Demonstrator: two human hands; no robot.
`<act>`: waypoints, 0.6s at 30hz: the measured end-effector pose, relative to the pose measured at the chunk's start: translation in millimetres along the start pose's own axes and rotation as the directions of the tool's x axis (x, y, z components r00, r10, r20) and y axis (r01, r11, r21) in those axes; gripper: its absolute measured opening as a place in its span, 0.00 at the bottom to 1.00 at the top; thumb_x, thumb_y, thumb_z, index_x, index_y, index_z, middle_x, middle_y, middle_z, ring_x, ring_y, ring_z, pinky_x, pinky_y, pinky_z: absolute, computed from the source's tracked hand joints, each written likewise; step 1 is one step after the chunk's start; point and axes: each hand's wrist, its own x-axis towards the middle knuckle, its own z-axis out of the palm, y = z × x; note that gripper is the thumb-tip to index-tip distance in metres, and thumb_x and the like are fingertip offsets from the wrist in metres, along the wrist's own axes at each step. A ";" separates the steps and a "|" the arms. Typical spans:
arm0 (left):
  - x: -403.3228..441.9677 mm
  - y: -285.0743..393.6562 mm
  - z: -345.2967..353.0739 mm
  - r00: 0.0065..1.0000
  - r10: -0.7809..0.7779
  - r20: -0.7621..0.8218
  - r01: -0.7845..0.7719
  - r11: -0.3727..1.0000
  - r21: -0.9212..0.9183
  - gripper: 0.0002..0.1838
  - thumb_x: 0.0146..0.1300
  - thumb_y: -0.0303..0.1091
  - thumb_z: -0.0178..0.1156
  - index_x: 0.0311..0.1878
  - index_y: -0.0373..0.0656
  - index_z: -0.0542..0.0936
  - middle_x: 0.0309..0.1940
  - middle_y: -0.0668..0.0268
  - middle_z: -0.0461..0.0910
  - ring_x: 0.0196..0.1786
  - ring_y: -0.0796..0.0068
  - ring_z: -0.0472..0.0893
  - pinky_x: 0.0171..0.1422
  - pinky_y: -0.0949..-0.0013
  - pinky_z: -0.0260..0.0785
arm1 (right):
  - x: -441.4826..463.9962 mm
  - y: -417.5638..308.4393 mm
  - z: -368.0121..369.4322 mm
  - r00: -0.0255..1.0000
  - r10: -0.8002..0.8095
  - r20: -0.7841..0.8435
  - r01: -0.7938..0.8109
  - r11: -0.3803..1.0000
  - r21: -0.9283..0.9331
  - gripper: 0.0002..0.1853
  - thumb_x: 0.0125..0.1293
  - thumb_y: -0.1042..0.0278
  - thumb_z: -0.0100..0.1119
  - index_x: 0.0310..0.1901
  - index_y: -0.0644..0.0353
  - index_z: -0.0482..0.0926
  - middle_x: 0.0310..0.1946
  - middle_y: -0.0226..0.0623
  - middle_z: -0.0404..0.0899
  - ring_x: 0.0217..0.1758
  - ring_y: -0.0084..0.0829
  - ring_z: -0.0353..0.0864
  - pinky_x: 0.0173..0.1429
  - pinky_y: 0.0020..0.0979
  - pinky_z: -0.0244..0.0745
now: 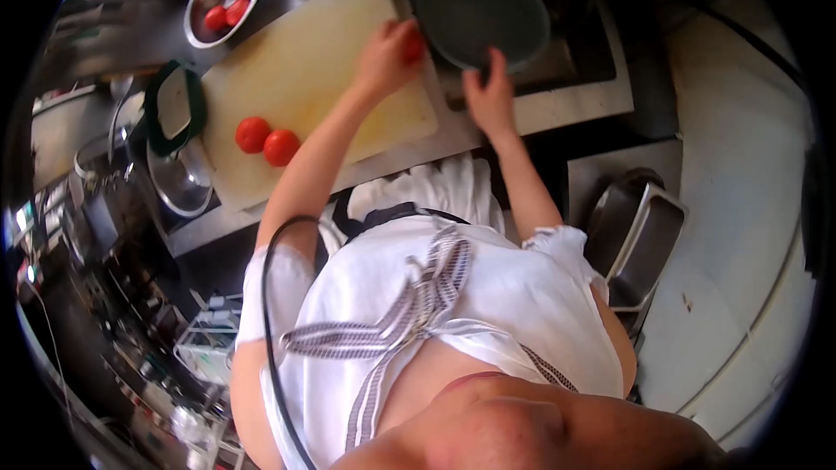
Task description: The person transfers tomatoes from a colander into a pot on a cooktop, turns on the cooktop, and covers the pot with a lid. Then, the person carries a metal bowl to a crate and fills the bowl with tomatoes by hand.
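My left hand (pixel 387 59) is closed around a red tomato (pixel 413 48) over the upper right part of a pale cutting board (pixel 296 61). Only part of that tomato shows past the fingers. My right hand (pixel 493 103) has its thumb and fingers apart at the near rim of a dark grey-green round bowl (pixel 482 9). A fingertip overlaps the rim; whether it touches is unclear. Two more tomatoes, one (pixel 252 134) beside the other (pixel 281 148), lie on the board's near left part, close to my left forearm.
A metal bowl (pixel 254 28) with several tomatoes stands beyond the board. Left of the board are a dark green container (pixel 198 113) and a shiny metal bowl (pixel 178 187). Metal pans (pixel 649 248) sit at the right. A black cable (pixel 268 313) runs along my left side.
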 end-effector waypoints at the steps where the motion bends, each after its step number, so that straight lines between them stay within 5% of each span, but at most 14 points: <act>1: 11.7 3.7 14.9 0.997 0.071 -0.019 -0.070 0.996 0.048 0.33 0.42 0.36 0.65 0.56 0.47 0.68 0.53 0.52 0.66 0.53 0.50 0.69 0.54 0.59 0.66 | 1.0 5.9 -7.7 0.997 -0.063 -0.046 0.060 0.997 -0.051 0.25 0.59 0.66 0.54 0.56 0.67 0.62 0.49 0.55 0.70 0.53 0.44 0.71 0.54 0.34 0.65; 3: 28.4 10.5 32.0 0.995 0.101 0.003 -0.101 0.994 0.052 0.34 0.44 0.39 0.65 0.58 0.50 0.66 0.56 0.51 0.63 0.58 0.50 0.64 0.60 0.58 0.61 | -0.2 20.6 -18.9 0.984 -0.143 -0.106 0.139 0.990 -0.038 0.24 0.59 0.69 0.53 0.56 0.65 0.61 0.44 0.52 0.74 0.47 0.41 0.75 0.48 0.32 0.69; 6: 26.9 10.8 23.2 0.985 0.152 -0.077 -0.133 0.969 0.208 0.34 0.45 0.42 0.65 0.59 0.51 0.66 0.57 0.51 0.63 0.61 0.50 0.61 0.63 0.55 0.55 | -10.0 29.4 -32.7 0.991 0.129 -0.030 -0.127 0.989 0.069 0.24 0.59 0.71 0.54 0.57 0.64 0.61 0.41 0.44 0.74 0.40 0.28 0.75 0.45 0.27 0.69; 8: 6.6 -8.6 1.4 0.993 0.087 -0.078 -0.064 0.962 0.264 0.34 0.46 0.45 0.64 0.59 0.52 0.66 0.57 0.51 0.62 0.62 0.51 0.59 0.63 0.53 0.52 | -13.4 48.2 -32.1 0.989 0.148 -0.019 -0.146 0.984 0.100 0.24 0.59 0.71 0.54 0.57 0.64 0.61 0.41 0.42 0.74 0.39 0.27 0.75 0.44 0.27 0.69; 11: -52.0 -51.7 -48.7 0.949 -0.152 -0.276 0.275 0.829 0.487 0.33 0.48 0.51 0.62 0.59 0.53 0.66 0.58 0.51 0.61 0.61 0.53 0.60 0.62 0.52 0.52 | -14.6 66.1 -25.3 0.983 0.181 0.016 -0.182 0.971 0.157 0.24 0.59 0.72 0.53 0.57 0.64 0.61 0.40 0.39 0.74 0.38 0.26 0.74 0.44 0.26 0.69; 14: -128.8 -93.6 -92.0 0.753 -0.448 -0.482 0.658 0.502 0.561 0.35 0.48 0.55 0.61 0.59 0.52 0.66 0.56 0.50 0.64 0.61 0.52 0.60 0.62 0.51 0.53 | -7.1 68.8 -17.7 0.973 0.215 0.081 -0.227 0.955 0.193 0.24 0.60 0.72 0.53 0.57 0.64 0.61 0.41 0.38 0.73 0.38 0.25 0.73 0.44 0.25 0.68; 16: -159.0 -112.1 -103.8 0.470 -0.574 -0.670 0.879 0.376 0.294 0.39 0.45 0.57 0.62 0.59 0.49 0.66 0.54 0.49 0.66 0.59 0.51 0.63 0.60 0.53 0.56 | 0.6 69.5 -11.1 0.985 0.135 0.104 -0.148 0.981 0.127 0.23 0.60 0.72 0.53 0.57 0.64 0.61 0.39 0.36 0.74 0.37 0.25 0.73 0.44 0.24 0.68; 18: -176.4 -144.7 -100.5 0.449 -0.638 -0.625 0.867 0.480 0.133 0.39 0.44 0.57 0.62 0.59 0.47 0.66 0.54 0.49 0.67 0.57 0.51 0.65 0.59 0.55 0.58 | 7.9 56.8 -3.9 0.982 0.074 0.174 -0.099 0.985 0.141 0.23 0.60 0.72 0.53 0.57 0.64 0.61 0.35 0.34 0.73 0.33 0.24 0.72 0.40 0.24 0.69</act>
